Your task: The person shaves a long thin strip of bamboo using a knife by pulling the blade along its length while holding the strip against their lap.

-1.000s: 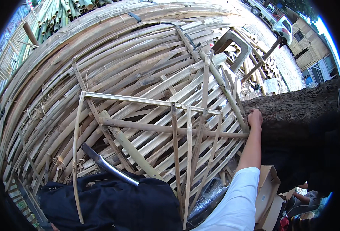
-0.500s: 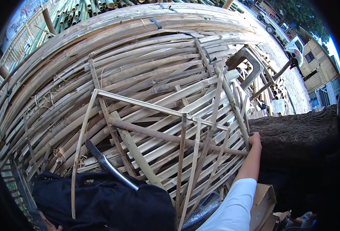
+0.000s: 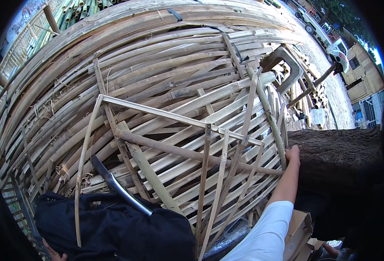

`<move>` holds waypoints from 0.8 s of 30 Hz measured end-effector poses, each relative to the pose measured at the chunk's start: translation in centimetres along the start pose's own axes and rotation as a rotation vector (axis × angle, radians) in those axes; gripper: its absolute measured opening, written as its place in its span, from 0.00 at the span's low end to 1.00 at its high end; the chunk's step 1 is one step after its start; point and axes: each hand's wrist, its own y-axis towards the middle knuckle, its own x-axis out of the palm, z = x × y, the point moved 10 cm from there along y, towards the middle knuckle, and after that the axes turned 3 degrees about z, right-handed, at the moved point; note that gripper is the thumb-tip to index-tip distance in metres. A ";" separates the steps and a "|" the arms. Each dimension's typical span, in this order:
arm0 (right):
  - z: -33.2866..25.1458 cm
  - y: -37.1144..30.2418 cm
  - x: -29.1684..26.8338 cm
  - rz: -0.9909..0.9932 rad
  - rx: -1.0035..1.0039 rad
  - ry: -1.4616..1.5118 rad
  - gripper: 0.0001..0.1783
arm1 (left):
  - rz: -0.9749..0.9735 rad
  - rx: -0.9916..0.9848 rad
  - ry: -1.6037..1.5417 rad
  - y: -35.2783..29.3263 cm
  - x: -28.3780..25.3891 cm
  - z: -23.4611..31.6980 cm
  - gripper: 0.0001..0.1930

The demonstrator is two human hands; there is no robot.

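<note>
My right hand (image 3: 292, 153) reaches out at the end of a white-sleeved arm, fingers closed at the right edge of a slatted bamboo panel (image 3: 187, 167), beside a thick rough tree trunk (image 3: 335, 152). An upright bamboo pole (image 3: 268, 113) runs down to the panel's edge near that hand. Only part of my left hand (image 3: 55, 251) shows at the lower left, beside a dark slatted edge; what its fingers do is hidden. Between the hands lies a black cloth (image 3: 118, 230), with a curved shiny metal bar (image 3: 129, 198), dark at its upper end, across its top.
A large pile of split bamboo (image 3: 126, 56) fills the far side. Thin slats form an upright frame (image 3: 157, 112) in front of me. A grey C-shaped piece (image 3: 289, 71) sticks out at right. A cardboard box (image 3: 298, 232) stands below my right arm. Vehicles (image 3: 318, 32) are parked far right.
The view has shifted slightly, so the pile sits a little higher and my right hand a little farther right. That hand stays at the panel's edge.
</note>
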 end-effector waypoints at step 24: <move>-37.2 -37.4 -35.7 0.584 -1.107 0.769 0.23 | 0.179 0.288 -0.325 3.5 1.6 -2.4 0.66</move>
